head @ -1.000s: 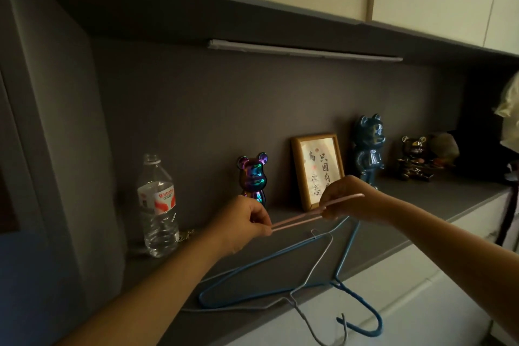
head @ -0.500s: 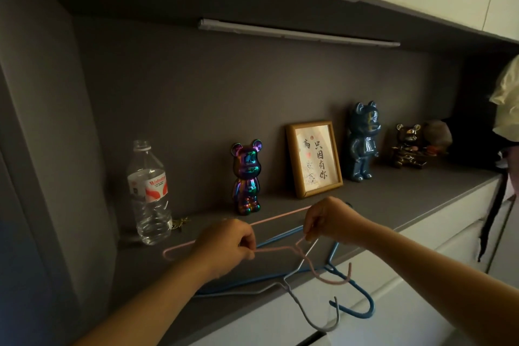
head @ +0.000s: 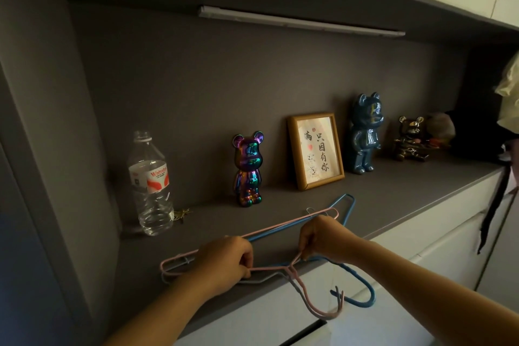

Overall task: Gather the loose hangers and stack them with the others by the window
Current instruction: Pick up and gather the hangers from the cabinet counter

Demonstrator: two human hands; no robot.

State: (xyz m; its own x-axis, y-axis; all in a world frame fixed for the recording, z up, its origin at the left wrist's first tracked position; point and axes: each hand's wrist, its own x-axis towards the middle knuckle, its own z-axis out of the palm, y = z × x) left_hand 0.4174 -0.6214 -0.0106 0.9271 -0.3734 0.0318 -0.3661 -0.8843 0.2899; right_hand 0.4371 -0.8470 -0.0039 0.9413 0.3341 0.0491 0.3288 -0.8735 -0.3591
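Observation:
A pink wire hanger (head: 283, 226) lies flat on top of a blue hanger (head: 348, 206) and a grey-white hanger (head: 262, 279) on the dark countertop (head: 407, 191). All three hooks hang over the front edge, the blue hook (head: 362, 293) furthest right. My left hand (head: 224, 260) pinches the pink hanger's lower wire left of its neck. On the right shoulder of the same hanger, my right hand (head: 323, 236) grips the wire. The stack's left ends poke out beside my left hand.
Along the back wall stand a water bottle (head: 150, 182), an iridescent bear figure (head: 248, 168), a framed calligraphy picture (head: 316, 150), a blue bear (head: 363, 133) and a bronze bear (head: 410, 137). A small gold trinket (head: 182, 213) lies by the bottle. White drawers sit below the counter.
The pink hanger was held up in the air between both hands; it has come down flat onto the blue and grey hangers. Both hands stay on it.

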